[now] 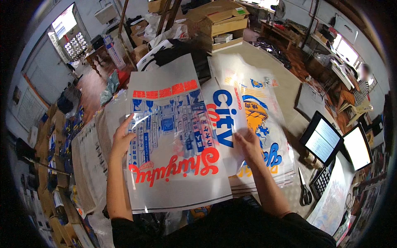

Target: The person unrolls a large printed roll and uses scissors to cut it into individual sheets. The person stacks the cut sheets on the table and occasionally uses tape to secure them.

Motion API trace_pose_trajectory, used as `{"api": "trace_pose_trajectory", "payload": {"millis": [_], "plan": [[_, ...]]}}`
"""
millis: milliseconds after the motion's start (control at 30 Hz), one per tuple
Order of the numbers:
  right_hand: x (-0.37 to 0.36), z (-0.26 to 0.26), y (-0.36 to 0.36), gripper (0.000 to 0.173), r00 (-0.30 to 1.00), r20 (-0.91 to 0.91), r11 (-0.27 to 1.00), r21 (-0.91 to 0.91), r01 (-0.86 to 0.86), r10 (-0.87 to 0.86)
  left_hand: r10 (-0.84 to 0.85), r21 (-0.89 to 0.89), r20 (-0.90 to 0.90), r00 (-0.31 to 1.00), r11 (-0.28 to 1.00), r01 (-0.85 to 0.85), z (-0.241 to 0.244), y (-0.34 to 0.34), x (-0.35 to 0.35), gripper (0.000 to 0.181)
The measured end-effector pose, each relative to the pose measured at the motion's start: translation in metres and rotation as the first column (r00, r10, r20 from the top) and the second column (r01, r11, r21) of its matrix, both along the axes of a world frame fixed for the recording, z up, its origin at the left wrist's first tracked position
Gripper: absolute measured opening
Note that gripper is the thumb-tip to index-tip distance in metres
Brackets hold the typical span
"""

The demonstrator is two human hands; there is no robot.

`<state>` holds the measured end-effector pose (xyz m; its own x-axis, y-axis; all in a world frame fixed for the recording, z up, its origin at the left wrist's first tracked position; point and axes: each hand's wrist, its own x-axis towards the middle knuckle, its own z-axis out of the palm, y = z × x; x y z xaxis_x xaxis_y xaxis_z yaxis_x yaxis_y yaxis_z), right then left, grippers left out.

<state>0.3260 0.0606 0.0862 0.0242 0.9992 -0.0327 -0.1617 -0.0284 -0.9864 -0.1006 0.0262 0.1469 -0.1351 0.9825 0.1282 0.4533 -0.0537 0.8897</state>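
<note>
My left hand (122,139) grips the left edge of a translucent film sheet (167,130), which carries a red and blue street-scene print with lettering. Its surface catches glare near my fingers. On the right, my right hand (249,145) pinches the edge of another film sheet (224,116) with large blue lettering, partly covered by the first. Beneath and beyond my right hand lie more film sheets (276,124) with an orange and blue print. Their far ends look blurred. Dark and white fabric (176,55) lies past the sheets.
Scissors (305,189) lie beside a black keyboard (321,181) at the right, near two lit screens (323,138). A cardboard box (228,24) stands at the table's far end. Grey-beige fabric (83,173) spreads at the left. A seated person (361,90) is far right.
</note>
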Motion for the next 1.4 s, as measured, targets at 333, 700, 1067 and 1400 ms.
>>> {"api": "trace_pose_trajectory", "payload": {"millis": [333, 700, 1067, 1400], "plan": [[0.118, -0.013, -0.007, 0.01, 0.926, 0.329, 0.979, -0.014, 0.203, -0.187, 0.251, -0.195, 0.221, 0.942, 0.958, -0.209, -0.016, -0.008, -0.137, 0.074], [0.155, -0.012, -0.022, 0.026, 0.162, 0.854, 0.869, 0.486, 0.092, -0.495, 0.179, -0.272, -0.734, 0.655, 0.807, -0.525, -0.134, -0.015, -0.174, 0.047], [0.11, 0.156, -0.008, 0.029, 0.776, 0.616, 0.981, 0.196, 0.016, -0.136, -0.138, 0.159, -0.212, 0.967, 0.972, 0.173, 0.051, 0.044, 0.073, 0.043], [-0.003, 0.277, 0.02, 0.033, 0.943, 0.069, 0.781, 0.543, -0.309, 0.324, -0.589, 0.236, 0.666, 0.458, 0.749, 0.619, 0.061, 0.085, 0.18, 0.069]]}}
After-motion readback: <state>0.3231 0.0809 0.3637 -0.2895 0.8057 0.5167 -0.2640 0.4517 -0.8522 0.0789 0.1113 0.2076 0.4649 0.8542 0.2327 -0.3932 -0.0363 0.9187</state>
